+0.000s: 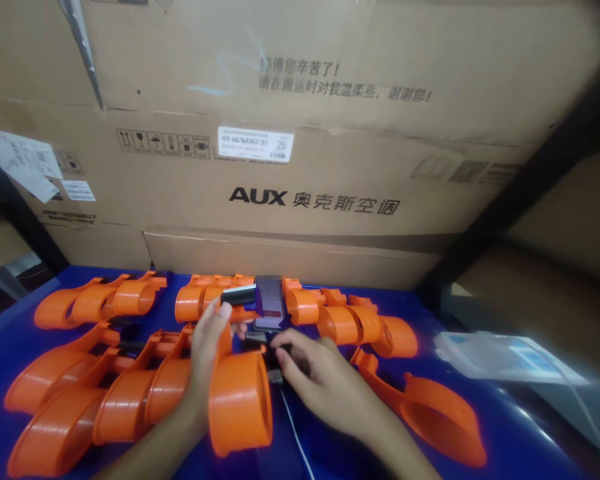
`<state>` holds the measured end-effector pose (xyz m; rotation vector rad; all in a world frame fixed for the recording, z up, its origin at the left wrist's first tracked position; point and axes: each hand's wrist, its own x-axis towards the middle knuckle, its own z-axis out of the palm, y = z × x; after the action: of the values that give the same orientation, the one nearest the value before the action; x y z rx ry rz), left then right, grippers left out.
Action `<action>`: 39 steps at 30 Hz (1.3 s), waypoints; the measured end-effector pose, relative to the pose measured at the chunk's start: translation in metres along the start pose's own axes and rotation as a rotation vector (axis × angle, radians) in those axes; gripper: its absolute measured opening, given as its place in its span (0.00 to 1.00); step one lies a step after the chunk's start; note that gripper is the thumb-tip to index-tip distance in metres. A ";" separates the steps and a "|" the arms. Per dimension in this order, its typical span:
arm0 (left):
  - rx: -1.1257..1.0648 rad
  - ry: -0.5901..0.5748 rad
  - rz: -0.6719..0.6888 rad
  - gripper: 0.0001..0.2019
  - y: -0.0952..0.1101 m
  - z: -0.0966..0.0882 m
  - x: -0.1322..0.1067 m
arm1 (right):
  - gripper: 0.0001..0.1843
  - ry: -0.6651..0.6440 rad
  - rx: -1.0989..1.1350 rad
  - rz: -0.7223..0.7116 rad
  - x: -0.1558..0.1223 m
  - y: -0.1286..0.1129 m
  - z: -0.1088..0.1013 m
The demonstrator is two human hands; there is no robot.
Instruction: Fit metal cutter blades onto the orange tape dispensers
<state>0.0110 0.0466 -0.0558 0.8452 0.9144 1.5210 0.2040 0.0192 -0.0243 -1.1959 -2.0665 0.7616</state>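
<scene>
My left hand (210, 353) is closed around the handle of an orange plastic part with a wide round cup-like end (240, 403), which hangs toward me. A black cylindrical piece (237, 295) with a light strip lies just above my left thumb. My right hand (320, 380) has its fingers bent and pressed together at a small dark piece beside the orange part; its kind is too blurred to name. Below those fingertips is a small grey block (275, 377), from which a white cable (297, 437) runs toward me. A phone-like flat device (270, 303) stands behind my hands.
Several similar orange parts (125, 403) lie in rows on the blue surface (300, 460), left and right. One larger orange part (440, 413) rests at the right. Behind stands a big cardboard box (330, 153). A clear plastic package (505, 357) sits at the right edge.
</scene>
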 end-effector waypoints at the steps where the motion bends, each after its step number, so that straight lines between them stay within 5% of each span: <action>1: -0.010 -0.001 0.025 0.19 -0.001 0.003 -0.001 | 0.10 0.043 0.029 0.000 0.001 0.001 -0.001; 7: 0.035 -0.136 0.004 0.16 -0.016 0.018 -0.019 | 0.28 0.193 -0.039 -0.060 -0.002 0.007 -0.001; 16: 0.109 -0.264 -0.091 0.16 -0.023 0.022 -0.020 | 0.19 0.231 -0.307 -0.202 0.000 0.018 0.002; 29: 0.205 -0.253 -0.096 0.17 -0.025 0.020 -0.020 | 0.11 0.084 -0.297 -0.183 0.002 0.016 0.003; 39: -0.099 -0.121 -0.287 0.17 -0.021 0.025 -0.017 | 0.25 0.118 -0.368 -0.296 0.005 0.026 0.000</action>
<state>0.0442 0.0338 -0.0638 0.6942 0.8257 1.2426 0.2160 0.0345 -0.0425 -1.0542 -2.2756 0.1727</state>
